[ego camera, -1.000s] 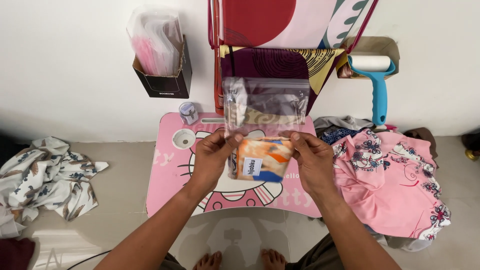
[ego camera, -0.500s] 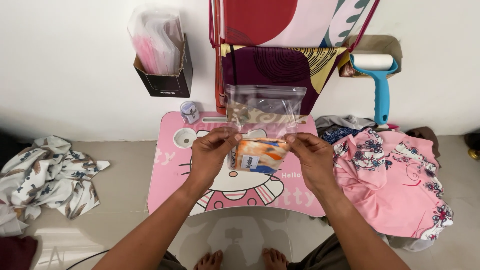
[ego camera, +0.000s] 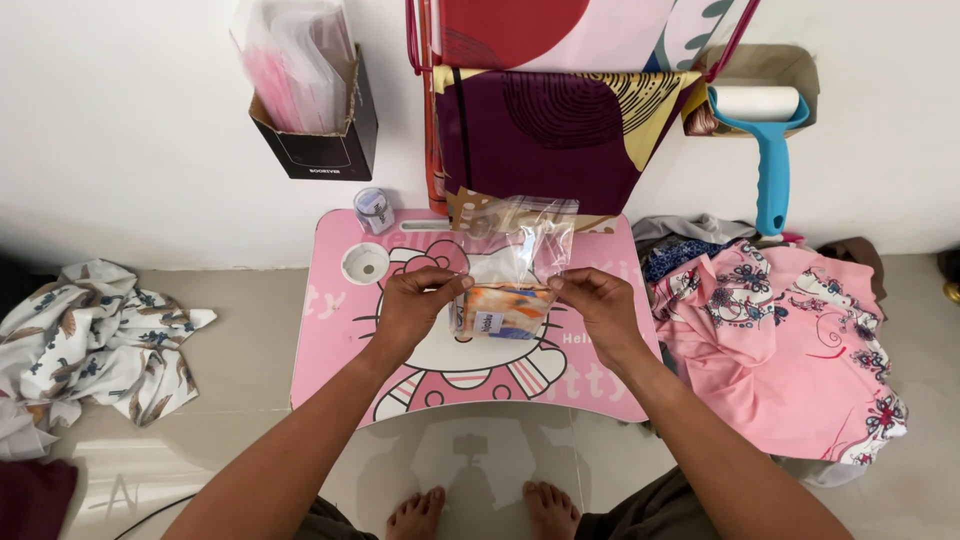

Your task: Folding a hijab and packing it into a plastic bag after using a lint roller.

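A person's left hand (ego camera: 415, 305) and right hand (ego camera: 598, 308) pinch the two sides of a clear, crinkled plastic zip bag (ego camera: 510, 270), fingers clenched on the glossy film just above a folded orange-and-white cloth (ego camera: 503, 310) packed inside. The bag is held over the middle of a small pink lap table (ego camera: 340, 330) with rounded corners, a printed cartoon cat and a round cup recess, its upper half standing up loose and wrinkled toward the wall. A small clear jar (ego camera: 373, 209) sits at the table's back left corner. On the wall hang a black cardboard box (ego camera: 325, 140) stuffed with clear plastic sleeves and a teal-handled lint roller (ego camera: 768, 140) with a white drum. Soft pink floral fabric (ego camera: 790, 340) lies heaped to the right, and a rumpled white patterned cloth (ego camera: 95, 335) lies on the pale tiled floor to the left.
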